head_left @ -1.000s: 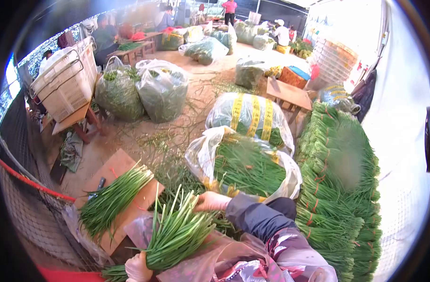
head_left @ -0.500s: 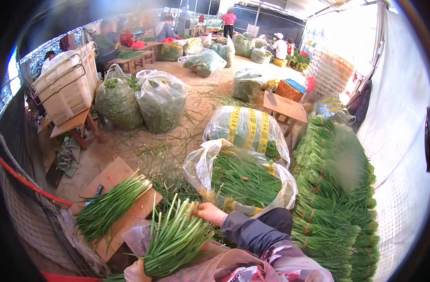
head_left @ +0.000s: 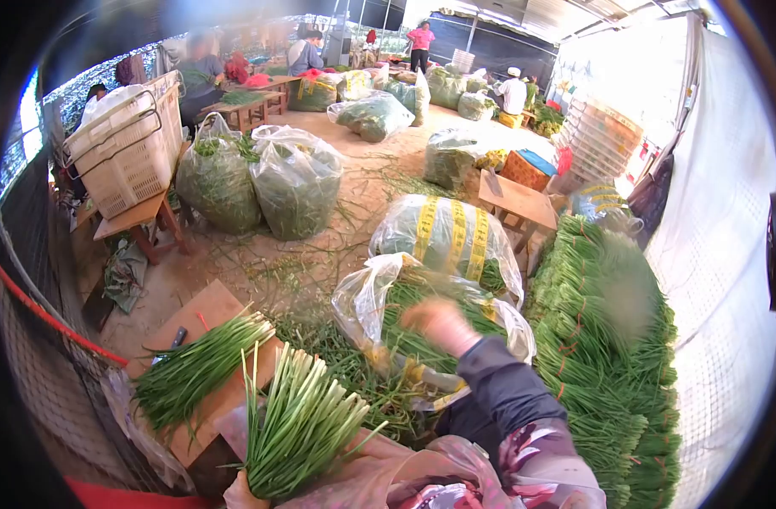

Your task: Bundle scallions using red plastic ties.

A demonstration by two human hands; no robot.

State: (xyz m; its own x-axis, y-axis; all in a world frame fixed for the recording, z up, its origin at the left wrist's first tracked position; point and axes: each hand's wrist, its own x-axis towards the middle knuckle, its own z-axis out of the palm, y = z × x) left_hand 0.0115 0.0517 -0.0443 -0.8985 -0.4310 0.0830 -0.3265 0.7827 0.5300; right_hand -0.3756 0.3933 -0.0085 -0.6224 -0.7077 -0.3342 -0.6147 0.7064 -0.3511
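At the bottom edge my left hand (head_left: 242,492) is closed around a bunch of chives (head_left: 307,424), whose pale cut ends fan upward. My right hand (head_left: 443,325), smeared by motion, hovers over the open plastic bag (head_left: 376,284) of loose chives; its fingers cannot be made out. On the wooden board (head_left: 208,299) at the left lies another heap of chives (head_left: 197,369), with a dark-handled knife (head_left: 178,338) beside it. Trimmed green scraps (head_left: 320,335) lie between the board and the bag.
Bundled chives (head_left: 583,365) are stacked along the right wall. A tied bag with yellow tape (head_left: 452,233) stands behind the open one. Two full bags (head_left: 296,182), a crate (head_left: 133,161) and a small wooden table (head_left: 517,199) lie farther off. Several people work at the back.
My right hand has left the bunch's cut ends and moved right, over the open bag. The bunch in my left hand stands more upright.
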